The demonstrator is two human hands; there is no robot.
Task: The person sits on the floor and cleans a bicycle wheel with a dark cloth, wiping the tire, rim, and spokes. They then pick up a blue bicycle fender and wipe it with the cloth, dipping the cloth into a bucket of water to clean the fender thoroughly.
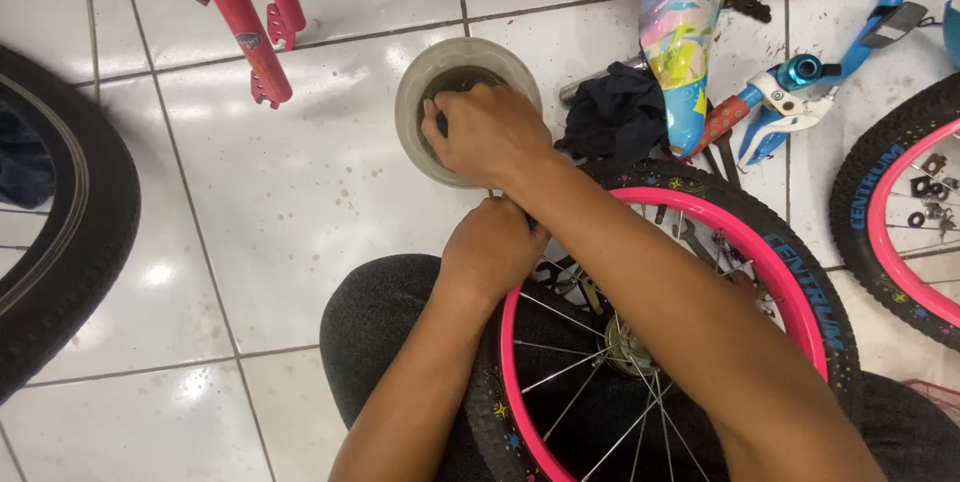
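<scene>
On the white tiled floor [300,192] ahead of my knees, I am dipping my right hand [487,132] into a round grey plastic tub [415,92], fingers curled down inside; what they are pinching I cannot tell. Just below it, my left hand [492,244] is closing on the edge of the black tyre [800,272] of the pink-rimmed wheel [600,362] lying across my lap. That wheel is looking stiff and fairly light, best gripped by tyre or rim, not the thin spokes [560,372]. A dark rag [615,112] is lying beside the tub.
</scene>
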